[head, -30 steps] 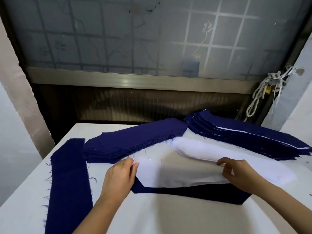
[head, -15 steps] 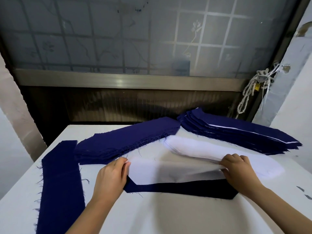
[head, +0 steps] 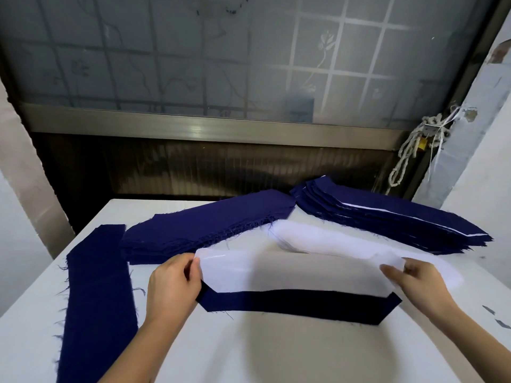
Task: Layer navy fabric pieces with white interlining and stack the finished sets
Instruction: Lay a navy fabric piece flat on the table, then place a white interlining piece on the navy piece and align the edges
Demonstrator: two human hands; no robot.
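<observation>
A white table [head: 276, 355] under a frosted window was noted. One interlining sheet [head: 290, 275] was held stretched over a navy piece [head: 290, 305] lying mid-table, its left end pinched between thumb and fingers of the left hand [head: 171, 288] and its right end pinched likewise by the right hand [head: 420, 283]. For a clean lay, the angled corners would best be matched first (a near navy margin was left uncovered), then the sheet lowered flat, no slack. The finished stack [head: 387, 217] lay far right.

Thin white interlining sheet [head: 290, 275] hides most of the navy fabric piece [head: 290, 306] beneath; long navy fabric strip [head: 94, 299] is cut off at lower left.
</observation>
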